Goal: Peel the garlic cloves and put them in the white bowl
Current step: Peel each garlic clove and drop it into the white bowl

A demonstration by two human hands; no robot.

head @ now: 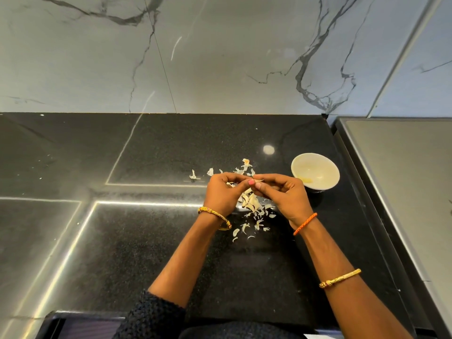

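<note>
Dark knitted sleeve (156, 316) sits closest to the lens. Fingers of the left hand (221, 193) and right hand (281, 194) are curled together, pinching one garlic clove (258, 182) between them above the black surface (146, 241). Peel scraps (254, 209) lie beneath. At two o'clock stands the white bowl (315, 172). A slippery clove could shoot from the pinch and land among the scraps.

Legible text: none. You will find no lettering, label, brand, number or sign on the bowl (315, 172), the surface (146, 241), the wall (220, 57) or the bangles (215, 215).
</note>
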